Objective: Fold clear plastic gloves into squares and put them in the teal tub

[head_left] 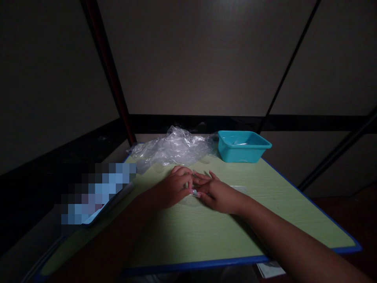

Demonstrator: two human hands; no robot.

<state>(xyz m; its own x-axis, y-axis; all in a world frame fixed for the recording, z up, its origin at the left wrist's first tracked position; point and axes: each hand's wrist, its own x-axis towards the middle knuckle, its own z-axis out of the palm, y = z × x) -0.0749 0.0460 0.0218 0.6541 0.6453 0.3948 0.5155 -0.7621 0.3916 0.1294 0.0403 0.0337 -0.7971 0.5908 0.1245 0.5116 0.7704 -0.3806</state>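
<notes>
Pinching a small, glossy, clear plastic piece (194, 193) betw. thumb and fingertips of L hand (178, 188) and likewise w/ R hand (216, 194), low over approx. centre of a pale-green tabletop w/ blue edging (176, 239). Grip: light pinch on both sides by the look, L fingers curled, R fingers fanned fwd. Can't tell firmness, nor contact on the far side.

Noting a faint, see-through film (188, 201) just below the pinch, and a flat, clear plastic strip (240, 189) beyond R wrist; can't tell if joined to the piece.

Also logging: at back, a crumpled heap of clear plastic wrap (176, 148); to its R, at far edge, a turquoise rectangular plastic tub (240, 154) w/ clear glossy bits inside (unclear, can't ID). At L edge, a bright flat panel, pixelated out (97, 210).

Risks (judgement): could lose the piece on slackening either pinch, being small and slick. Could tear or crease it by pulling unevenly. Could mislay it afterwards, clear on clear, in dim light. Could drag the film or strip along via R wrist or static cling. Could nudge the wrap by reaching fwd too far.
</notes>
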